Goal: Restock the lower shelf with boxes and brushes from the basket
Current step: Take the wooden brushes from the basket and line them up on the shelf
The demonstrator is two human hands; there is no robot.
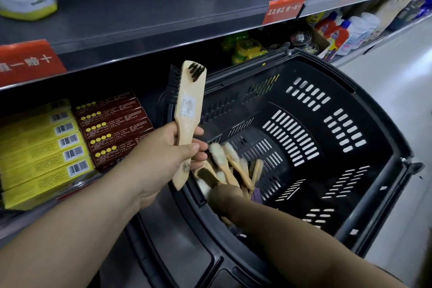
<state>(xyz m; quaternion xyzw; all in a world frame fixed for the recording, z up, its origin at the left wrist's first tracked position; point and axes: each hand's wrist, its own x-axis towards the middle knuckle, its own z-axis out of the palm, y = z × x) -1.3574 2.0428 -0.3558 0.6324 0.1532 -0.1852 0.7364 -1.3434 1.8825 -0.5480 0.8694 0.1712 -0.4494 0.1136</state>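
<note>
Two wooden brushes, back to back, stand upright in the left hand, fingers curled round their handles just left of the basket. Light, stiff and dry-looking, they should take a firm handle grip. The right hand reaches inside toward the brush pile; its fingers can't be made out.

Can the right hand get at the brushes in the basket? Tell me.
Probably yes. The right hand is already down among the loose brushes in the open-topped basket, with nothing covering them; its grip is blurred.
</note>
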